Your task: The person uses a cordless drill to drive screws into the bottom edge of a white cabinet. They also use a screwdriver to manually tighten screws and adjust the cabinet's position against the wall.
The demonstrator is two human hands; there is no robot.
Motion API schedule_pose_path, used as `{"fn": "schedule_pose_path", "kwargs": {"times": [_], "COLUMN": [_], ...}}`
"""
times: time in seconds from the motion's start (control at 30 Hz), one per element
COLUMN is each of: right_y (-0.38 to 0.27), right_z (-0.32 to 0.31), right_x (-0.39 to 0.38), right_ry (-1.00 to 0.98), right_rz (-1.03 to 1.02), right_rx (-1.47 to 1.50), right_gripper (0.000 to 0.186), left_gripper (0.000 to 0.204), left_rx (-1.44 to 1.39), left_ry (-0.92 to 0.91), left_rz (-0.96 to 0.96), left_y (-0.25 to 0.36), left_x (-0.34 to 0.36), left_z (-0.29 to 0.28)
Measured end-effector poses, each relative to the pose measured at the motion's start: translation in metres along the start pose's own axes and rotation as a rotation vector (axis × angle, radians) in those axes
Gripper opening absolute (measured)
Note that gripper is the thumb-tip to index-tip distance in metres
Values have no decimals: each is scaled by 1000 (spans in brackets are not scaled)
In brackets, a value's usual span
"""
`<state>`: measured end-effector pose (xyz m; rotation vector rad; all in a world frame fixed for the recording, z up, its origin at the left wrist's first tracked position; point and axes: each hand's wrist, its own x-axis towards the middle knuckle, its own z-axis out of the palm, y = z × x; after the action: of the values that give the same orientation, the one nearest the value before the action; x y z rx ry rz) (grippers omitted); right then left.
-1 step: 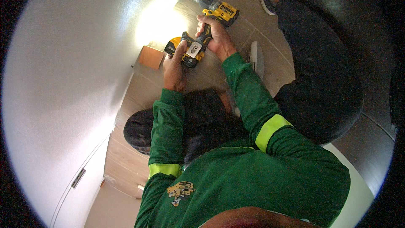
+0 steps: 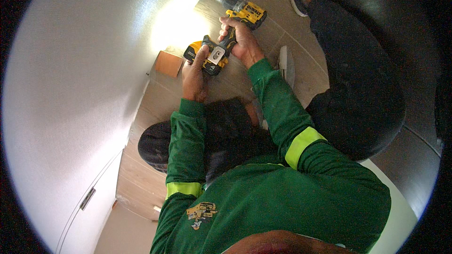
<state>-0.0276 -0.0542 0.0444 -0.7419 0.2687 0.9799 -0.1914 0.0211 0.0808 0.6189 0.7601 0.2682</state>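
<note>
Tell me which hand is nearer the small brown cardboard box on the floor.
Left. The left hand, touching the yellow-and-black cordless drill's battery base, is beside the small brown cardboard box; the right hand grips the handle, farther away.

The single view comes from a head-worn fisheye camera looking steeply down along the person's chest and both green sleeves, which enter from the lower edge. It faces the floor beside a white wall on the left. The hands lie near, at upper centre. Straight edges bend toward the dark circular rim.
</note>
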Motion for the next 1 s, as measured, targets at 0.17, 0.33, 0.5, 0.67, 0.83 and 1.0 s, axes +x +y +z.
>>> {"fn": "schedule_pose_path", "kwargs": {"times": [0.17, 0.33, 0.5, 0.67, 0.83, 1.0], "right_y": [0, 1, 2, 1, 2, 1], "right_z": [0, 0, -2, 2, 1, 5], "right_x": [1, 2, 4, 2, 6, 3], "right_ry": [5, -3, 15, 11, 33, 41], "right_rz": [17, 3, 5, 13, -3, -4], "right_rx": [5, 6, -7, 2, 30, 30], "right_gripper": [14, 14, 14, 14, 15, 15], "left_gripper": [34, 34, 34, 34, 40, 44], "left_rx": [-31, -26, -9, 0, 15, 38], "left_ry": [13, 8, -4, -1, -12, -12], "left_rz": [14, -9, -17, -13, -27, -31], "left_y": [-1, 2, 2, 3, 0, 1], "left_x": [2, 2, 4, 4, 6, 6], "left_z": [0, -1, -5, -4, -6, -6]}}
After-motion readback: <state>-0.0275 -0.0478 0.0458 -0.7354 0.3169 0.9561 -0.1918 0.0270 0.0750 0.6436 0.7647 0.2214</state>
